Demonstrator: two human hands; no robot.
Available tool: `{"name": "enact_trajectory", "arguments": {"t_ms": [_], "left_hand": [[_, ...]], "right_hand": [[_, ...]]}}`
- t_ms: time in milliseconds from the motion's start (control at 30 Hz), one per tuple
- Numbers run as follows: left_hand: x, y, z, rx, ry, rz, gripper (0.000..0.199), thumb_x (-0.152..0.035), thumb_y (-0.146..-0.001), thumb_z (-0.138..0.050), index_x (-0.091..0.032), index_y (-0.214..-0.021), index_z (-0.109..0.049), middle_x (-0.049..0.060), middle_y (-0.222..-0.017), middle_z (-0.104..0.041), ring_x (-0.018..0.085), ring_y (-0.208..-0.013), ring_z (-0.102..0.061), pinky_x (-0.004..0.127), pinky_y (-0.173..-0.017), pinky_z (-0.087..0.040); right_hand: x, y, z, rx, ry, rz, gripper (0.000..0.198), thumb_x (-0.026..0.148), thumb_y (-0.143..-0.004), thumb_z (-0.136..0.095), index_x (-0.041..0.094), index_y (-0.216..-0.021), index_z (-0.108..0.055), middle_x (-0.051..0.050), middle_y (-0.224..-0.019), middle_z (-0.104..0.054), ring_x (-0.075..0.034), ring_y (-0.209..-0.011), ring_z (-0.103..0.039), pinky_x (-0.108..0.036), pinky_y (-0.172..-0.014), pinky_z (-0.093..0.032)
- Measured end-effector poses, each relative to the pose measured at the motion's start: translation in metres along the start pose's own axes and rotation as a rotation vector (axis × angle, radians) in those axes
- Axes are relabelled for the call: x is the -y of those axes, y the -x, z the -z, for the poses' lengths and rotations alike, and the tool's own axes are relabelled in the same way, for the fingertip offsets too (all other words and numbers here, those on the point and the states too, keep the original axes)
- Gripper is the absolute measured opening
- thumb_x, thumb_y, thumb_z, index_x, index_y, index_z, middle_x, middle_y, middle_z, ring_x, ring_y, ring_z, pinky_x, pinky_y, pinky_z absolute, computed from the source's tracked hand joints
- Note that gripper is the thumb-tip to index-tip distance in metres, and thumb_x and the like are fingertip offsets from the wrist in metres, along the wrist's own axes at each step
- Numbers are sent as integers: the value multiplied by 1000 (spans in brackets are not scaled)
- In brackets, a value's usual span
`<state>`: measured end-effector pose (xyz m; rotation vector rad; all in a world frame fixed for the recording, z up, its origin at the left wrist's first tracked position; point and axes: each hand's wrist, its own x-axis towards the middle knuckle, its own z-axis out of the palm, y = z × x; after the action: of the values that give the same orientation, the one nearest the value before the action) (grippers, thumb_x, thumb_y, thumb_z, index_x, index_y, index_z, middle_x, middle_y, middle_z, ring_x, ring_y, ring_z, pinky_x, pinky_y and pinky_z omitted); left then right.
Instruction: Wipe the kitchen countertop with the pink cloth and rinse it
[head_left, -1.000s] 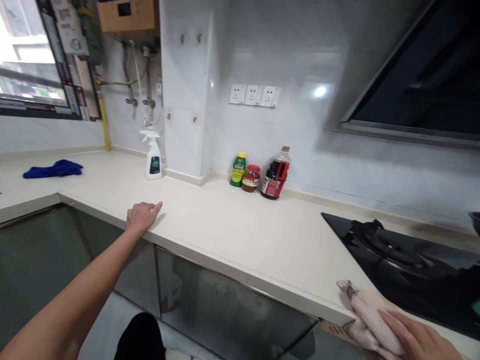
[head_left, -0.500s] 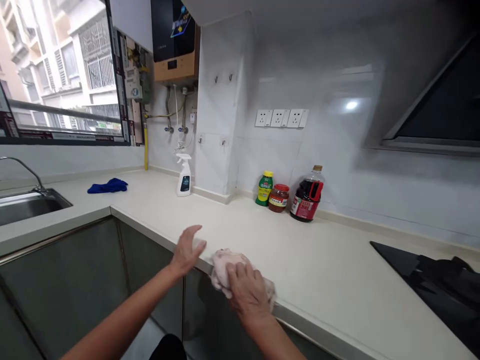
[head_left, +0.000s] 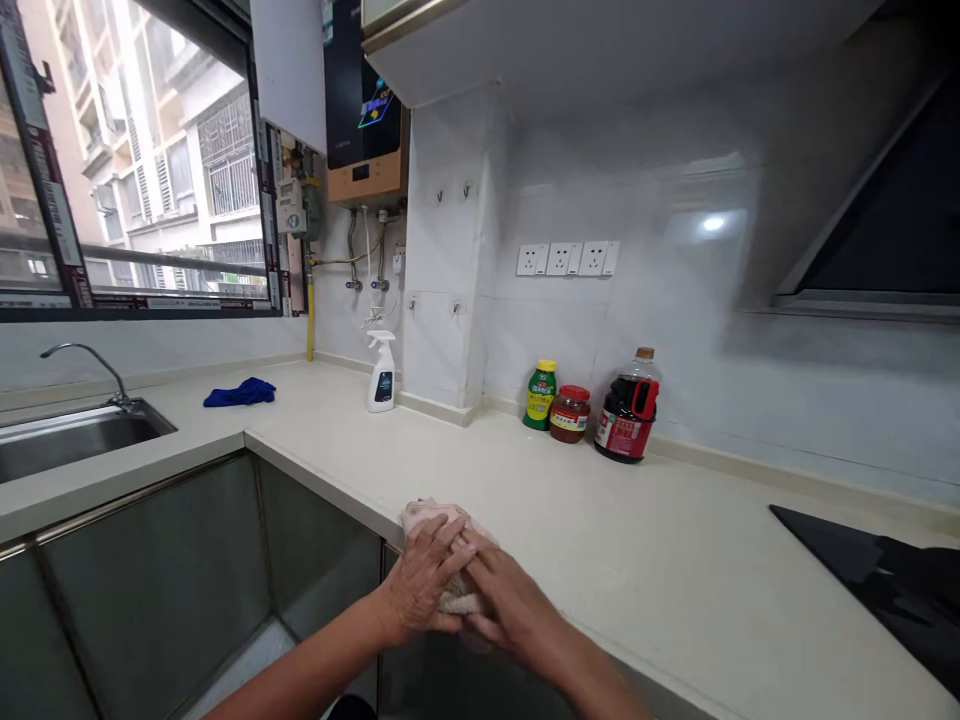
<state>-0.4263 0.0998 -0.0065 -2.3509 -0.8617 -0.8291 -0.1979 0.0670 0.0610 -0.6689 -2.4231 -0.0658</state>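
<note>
We can read no word or number for certain; we see only where lettering stands. We find it on the yellow label [head_left: 538, 406] of the green bottle [head_left: 543, 379], on the label of the red-lidded jar [head_left: 570, 434] and on the red label [head_left: 625, 435] of the big dark bottle [head_left: 619, 396], all too small. We see fine pale print on the dark label [head_left: 384, 387] of the white spray bottle [head_left: 380, 358], bright coloured characters on the water heater [head_left: 346, 115], and printed strips along the window frame [head_left: 64, 215].
</note>
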Motion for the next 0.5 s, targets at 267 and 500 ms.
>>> {"name": "enact_trajectory", "arguments": {"t_ms": [267, 500], "left_hand": [[-62, -35, -3, 180, -163, 236, 97, -67, -60, -80, -32, -143, -46, 14, -139, -53, 42, -122, -47, 61, -105, -28], [-94, -59, -15, 70, -186, 35, 49, -56, -89, -56, -31, -132, -53, 9, -111, -61, 28, -98, -53, 47, -87, -35]], "right_hand": [[-102, 124, 33, -137, 194, -500, 51, 56, -96, -41, 22, -123, -67, -13, -133, -63, -31, -122, -61, -50, -103, -53], [-127, 147, 35, -7, 164, -522, 54, 65, -90, -45, 25, -113, -73, -11, -121, -71, -32, -114, -65, -48, -98, -56]]}}
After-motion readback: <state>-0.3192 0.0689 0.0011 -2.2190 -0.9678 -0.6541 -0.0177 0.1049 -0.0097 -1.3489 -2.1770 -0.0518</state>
